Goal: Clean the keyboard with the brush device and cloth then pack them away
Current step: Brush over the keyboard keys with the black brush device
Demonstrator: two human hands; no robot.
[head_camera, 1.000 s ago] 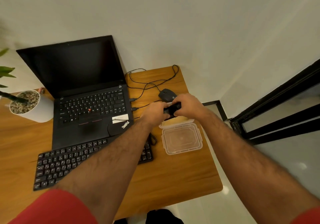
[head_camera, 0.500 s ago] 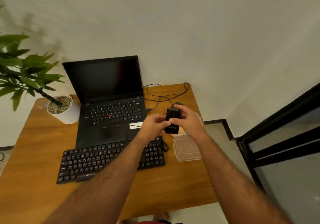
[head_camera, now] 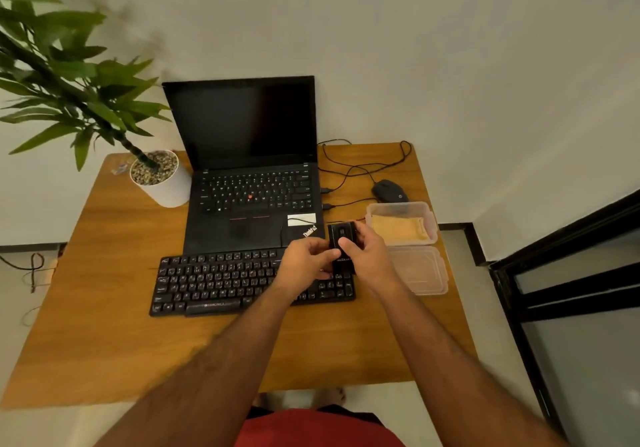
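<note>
Potted plant [head_camera: 157, 176], far left of desk [head_camera: 104, 308]. Laptop [head_camera: 254, 183], behind keyboard [head_camera: 221, 284]. Left hand [head_camera: 304, 261], fingers curled onto brush device [head_camera: 343, 247], steadying it over the keyboard's right end. Right hand [head_camera: 369, 258], fingers clamped on it (thumb presumably working it). Container [head_camera: 401, 227], cloth [head_camera: 398, 228] kept inside; lid [head_camera: 419, 268] alongside.

The small black boxy brush device [head_camera: 341, 239] is held up over the right end of the flat black keyboard [head_camera: 242, 282], w/ both hands on it. The keyboard lies flat on the wood table, just in front of the laptop. The yellow folded cloth [head_camera: 398, 228] lies inside the clear plastic box [head_camera: 429, 216] on the right, and the clear lid [head_camera: 424, 270] lies flat next to the box.
</note>
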